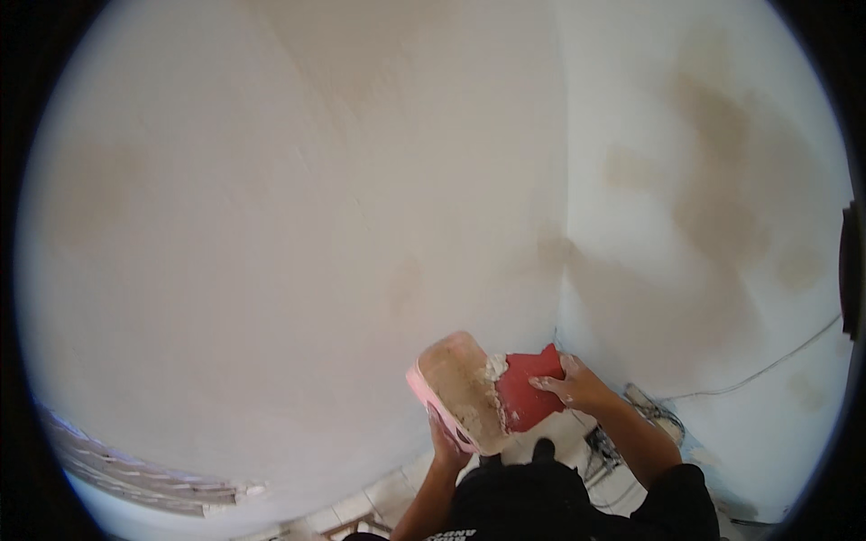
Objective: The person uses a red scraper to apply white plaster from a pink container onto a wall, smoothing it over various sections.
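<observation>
At the bottom middle, my left hand (445, 442) grips the side of a pale pink tub (451, 379), its inside coated with beige compound. My right hand (577, 386) is closed on a red flat spreader (525, 388), thumb across its face. Off-white paste (495, 367) clings along the spreader's left edge, which meets the tub's right side.
Plastered walls (298, 198) form a corner (566, 162) in front, with brownish patches. A thin cable (740, 383) crosses the right wall toward a dark fixture (849, 270). Cluttered cables and gear (649, 415) lie low right; tiled floor (379, 496) shows below, beside a rough slatted strip (135, 464).
</observation>
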Tool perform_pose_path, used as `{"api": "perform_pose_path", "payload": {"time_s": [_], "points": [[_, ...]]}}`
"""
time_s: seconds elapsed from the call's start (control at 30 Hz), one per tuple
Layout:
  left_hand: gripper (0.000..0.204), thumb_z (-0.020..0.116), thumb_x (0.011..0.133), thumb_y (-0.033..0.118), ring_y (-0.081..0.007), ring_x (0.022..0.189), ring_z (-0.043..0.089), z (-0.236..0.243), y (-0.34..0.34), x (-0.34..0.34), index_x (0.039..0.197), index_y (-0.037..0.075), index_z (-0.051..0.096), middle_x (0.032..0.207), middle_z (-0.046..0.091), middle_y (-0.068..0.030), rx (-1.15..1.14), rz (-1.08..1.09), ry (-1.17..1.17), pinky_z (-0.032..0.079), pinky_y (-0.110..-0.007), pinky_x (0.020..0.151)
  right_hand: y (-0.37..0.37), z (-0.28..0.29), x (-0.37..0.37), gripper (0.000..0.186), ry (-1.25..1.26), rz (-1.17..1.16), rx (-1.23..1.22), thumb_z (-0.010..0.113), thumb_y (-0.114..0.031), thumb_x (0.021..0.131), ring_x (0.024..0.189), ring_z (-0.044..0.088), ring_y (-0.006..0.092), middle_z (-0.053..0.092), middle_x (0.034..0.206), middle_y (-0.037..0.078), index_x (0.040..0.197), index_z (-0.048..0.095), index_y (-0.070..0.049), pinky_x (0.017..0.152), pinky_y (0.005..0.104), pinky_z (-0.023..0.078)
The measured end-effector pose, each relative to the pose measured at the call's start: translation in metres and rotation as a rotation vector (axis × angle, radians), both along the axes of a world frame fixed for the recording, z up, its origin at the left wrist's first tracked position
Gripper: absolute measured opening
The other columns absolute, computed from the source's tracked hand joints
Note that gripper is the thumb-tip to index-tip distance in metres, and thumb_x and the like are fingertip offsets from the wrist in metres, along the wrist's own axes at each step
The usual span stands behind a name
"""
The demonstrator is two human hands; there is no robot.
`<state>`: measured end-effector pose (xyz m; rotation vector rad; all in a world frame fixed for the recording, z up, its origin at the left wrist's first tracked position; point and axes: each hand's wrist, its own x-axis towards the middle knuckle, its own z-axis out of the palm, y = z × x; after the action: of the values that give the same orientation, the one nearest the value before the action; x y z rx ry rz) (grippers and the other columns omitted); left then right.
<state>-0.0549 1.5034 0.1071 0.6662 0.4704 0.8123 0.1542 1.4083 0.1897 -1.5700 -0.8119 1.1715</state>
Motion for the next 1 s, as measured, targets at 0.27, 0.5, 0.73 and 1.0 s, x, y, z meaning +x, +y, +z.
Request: {"api": "perform_pose_path", "payload": {"time_s": [0.27, 0.5, 0.73, 1.0], "points": [[0.067, 0.026, 0.096, 0.056, -0.0294, 0.124, 0.045, 0.003, -0.006, 0.005, 0.144, 0.009, 0.024, 0.141, 0.039, -0.013, -0.183, -0.062, -0.029, 0.04, -0.046, 0.102, 0.009, 0.016, 0.015, 0.027, 0.016, 0.038, -0.084, 0.067, -0.021, 0.084, 0.056, 0.057, 0.0095, 0.065, 0.076, 0.005, 0.098, 0.065, 0.001, 0.05, 0.0234, 0.046], [0.064, 0.034, 0.094, 0.052, -0.0294, 0.123, 0.047, -0.007, -0.018, 0.009, 0.141, 0.008, 0.031, 0.139, 0.043, -0.0122, -0.281, -0.006, -0.113, 0.039, -0.048, 0.103, 0.012, -0.007, 0.022, 0.026, 0.015, 0.095, 0.068, 0.068, -0.019, 0.083, 0.063, 0.059, 0.0086, 0.066, 0.076, 0.005, 0.098, 0.065, 0.001, 0.057, 0.0239, 0.048], [0.065, 0.032, 0.095, 0.053, -0.0298, 0.124, 0.046, -0.007, -0.014, 0.014, 0.142, 0.008, 0.029, 0.14, 0.041, -0.0117, -0.22, -0.06, -0.155, 0.038, -0.048, 0.103, 0.015, -0.013, 0.026, 0.026, 0.038, 0.091, 0.026, 0.071, -0.021, 0.081, 0.056, 0.056, 0.0077, 0.064, 0.073, 0.005, 0.093, 0.065, 0.001, 0.049, 0.0228, 0.044], [0.06, 0.033, 0.095, 0.051, -0.0264, 0.116, 0.053, -0.036, -0.015, 0.009, 0.138, 0.011, 0.038, 0.132, 0.051, -0.0094, -0.397, -0.028, -0.188, 0.043, -0.045, 0.099, 0.006, -0.036, 0.009, 0.022, 0.329, -0.114, 0.129, 0.07, -0.011, 0.081, 0.07, 0.062, 0.0107, 0.066, 0.084, 0.008, 0.096, 0.064, 0.004, 0.06, 0.0267, 0.051]]}}
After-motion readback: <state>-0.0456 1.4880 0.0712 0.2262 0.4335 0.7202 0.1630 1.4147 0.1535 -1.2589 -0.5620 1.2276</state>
